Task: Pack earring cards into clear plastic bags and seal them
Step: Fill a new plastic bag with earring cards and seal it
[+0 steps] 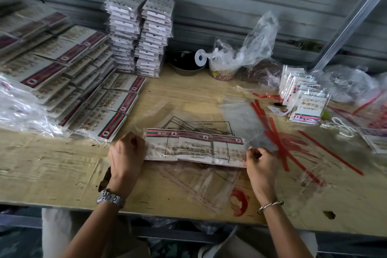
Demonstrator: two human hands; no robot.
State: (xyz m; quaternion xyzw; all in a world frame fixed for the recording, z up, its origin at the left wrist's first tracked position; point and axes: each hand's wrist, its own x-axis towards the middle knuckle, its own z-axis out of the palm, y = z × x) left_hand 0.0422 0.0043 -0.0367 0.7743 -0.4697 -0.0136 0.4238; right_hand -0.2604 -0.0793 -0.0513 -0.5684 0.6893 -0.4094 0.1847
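A wooden table (188, 98) fills the view. Across its left side lies a wide spread of earring cards (62, 69), overlapping in rows, and behind them stand two tall stacks (140, 33) of bagged cards against the wall. Near the front edge lies a clear plastic bag (194, 145) with three striped cards side by side inside it (printed warning text shows on the plastic). The left hand (125, 153) grips the bag's left end with curled fingers; the right hand (260, 163) pinches its right end. Loose red strips (276, 138) lie just to the right.
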